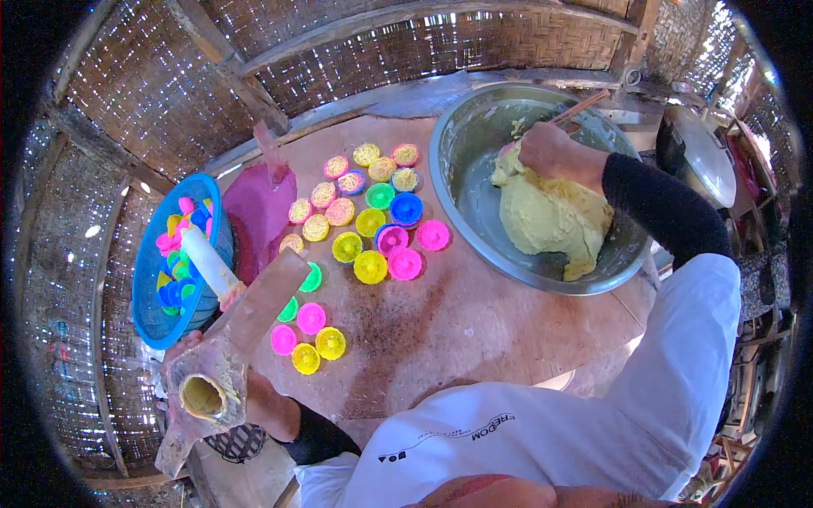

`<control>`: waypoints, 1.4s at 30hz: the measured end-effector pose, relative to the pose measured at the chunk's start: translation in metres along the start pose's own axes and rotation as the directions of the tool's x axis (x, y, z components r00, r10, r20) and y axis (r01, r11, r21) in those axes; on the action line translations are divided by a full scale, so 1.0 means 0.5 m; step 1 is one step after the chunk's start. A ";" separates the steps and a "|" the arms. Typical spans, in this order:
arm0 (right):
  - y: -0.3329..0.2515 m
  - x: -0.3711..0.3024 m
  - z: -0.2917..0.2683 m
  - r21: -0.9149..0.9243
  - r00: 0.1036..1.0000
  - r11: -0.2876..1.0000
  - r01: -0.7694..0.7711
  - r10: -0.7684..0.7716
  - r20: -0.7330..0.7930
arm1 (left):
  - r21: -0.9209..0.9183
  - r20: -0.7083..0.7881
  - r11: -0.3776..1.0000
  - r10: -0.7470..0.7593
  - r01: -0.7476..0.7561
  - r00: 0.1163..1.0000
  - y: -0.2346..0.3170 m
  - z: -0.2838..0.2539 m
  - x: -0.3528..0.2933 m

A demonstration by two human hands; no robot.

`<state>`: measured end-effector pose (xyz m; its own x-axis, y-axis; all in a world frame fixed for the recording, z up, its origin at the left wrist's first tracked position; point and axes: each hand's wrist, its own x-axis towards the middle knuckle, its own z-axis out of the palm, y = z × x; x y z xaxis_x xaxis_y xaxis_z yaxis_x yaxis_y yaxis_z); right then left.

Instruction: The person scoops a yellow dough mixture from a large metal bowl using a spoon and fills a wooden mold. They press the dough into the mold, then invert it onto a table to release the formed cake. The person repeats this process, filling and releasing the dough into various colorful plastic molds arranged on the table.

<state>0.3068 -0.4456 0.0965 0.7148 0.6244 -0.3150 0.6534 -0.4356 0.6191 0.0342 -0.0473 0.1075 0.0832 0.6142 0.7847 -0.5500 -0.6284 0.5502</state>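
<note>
Right hand: fingers curled at the far edge of a pale yellow dough, tips hidden; I cannot tell how tightly they close. Left hand: mostly behind a wooden tool, its fingers clamped on the wood at the left edge. Tool is tilted, and I look straight into its round opening.

The dough slumps in a wide metal basin, far right on a wooden table; brown sticks lean by the far rim. A white tube, near end smeared pale, lies across my view of the blue basket; I cannot tell whether it joins the tool. Coloured cups heap inside the basket.

Mid-table I note more cups: far ones hold pale strands, near ones show ridged insides. Beside the basket, a pink-purple sheet; beyond, a woven wall
</note>
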 end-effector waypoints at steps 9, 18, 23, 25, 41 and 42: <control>-0.090 -0.085 -0.007 0.014 0.991 0.995 0.100 -0.099 -0.093 | -0.075 0.050 0.996 -0.040 0.044 0.998 -0.023 0.023 -0.008; -0.123 -0.271 -0.127 0.420 0.954 0.858 -0.295 0.288 0.082 | -0.196 0.254 0.975 -0.052 0.104 0.966 -0.068 0.118 -0.039; -0.096 -0.404 -0.246 0.750 0.832 0.612 -0.250 0.533 -0.158 | -0.201 0.538 0.890 -0.250 0.410 0.805 -0.050 0.203 -0.064; -0.103 -0.429 -0.292 0.836 0.811 0.526 -0.156 0.551 -0.195 | -0.086 0.613 0.949 -0.189 0.302 0.767 -0.065 0.217 -0.073; -0.318 -0.305 -0.427 0.439 0.766 0.872 -0.218 0.432 -0.477 | 0.087 0.758 0.836 0.298 -0.542 0.580 0.091 0.232 -0.042; -0.336 -0.305 -0.421 0.473 0.750 0.858 -0.199 0.444 -0.491 | 0.166 0.727 0.919 0.132 -0.358 0.674 0.072 0.239 -0.049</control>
<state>0.0357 -0.3311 0.1920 0.7037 0.5928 0.3917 0.5365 -0.8047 0.2542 0.1118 -0.1420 0.1420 0.5878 -0.0156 0.8089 -0.3972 -0.8766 0.2717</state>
